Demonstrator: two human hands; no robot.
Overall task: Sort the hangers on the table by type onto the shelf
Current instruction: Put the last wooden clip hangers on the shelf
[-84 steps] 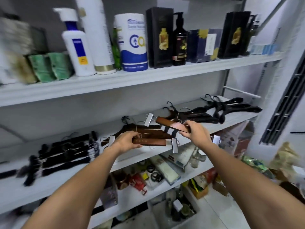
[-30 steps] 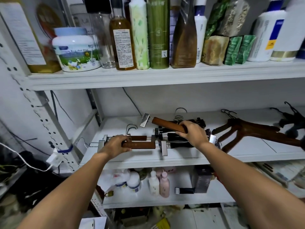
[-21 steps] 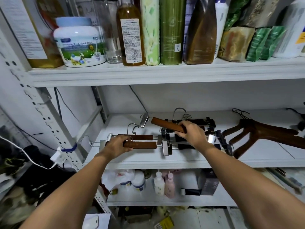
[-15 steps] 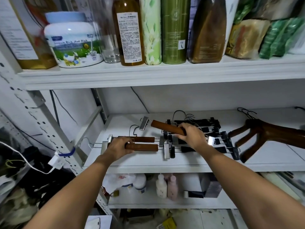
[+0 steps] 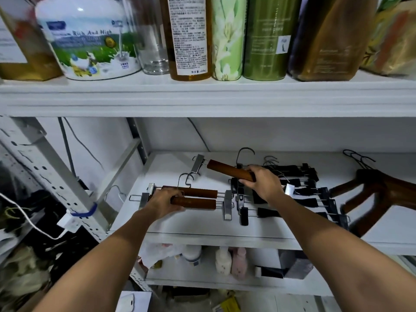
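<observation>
Both forearms reach up from the bottom of the frame onto the middle shelf [image 5: 191,228]. The left hand [image 5: 165,202], centre-left, curls its fingers round two wooden clip hangers [image 5: 198,202] held level side by side, and the right hand [image 5: 262,183], just right of centre, grips a third wooden clip hanger [image 5: 227,169] tilted toward the upper left. Right of them lie black clip hangers [image 5: 299,199], too overlapped to count, and dark wooden coat hangers [image 5: 382,190] at the right edge, with bare board behind the left hand and along the front lip.
</observation>
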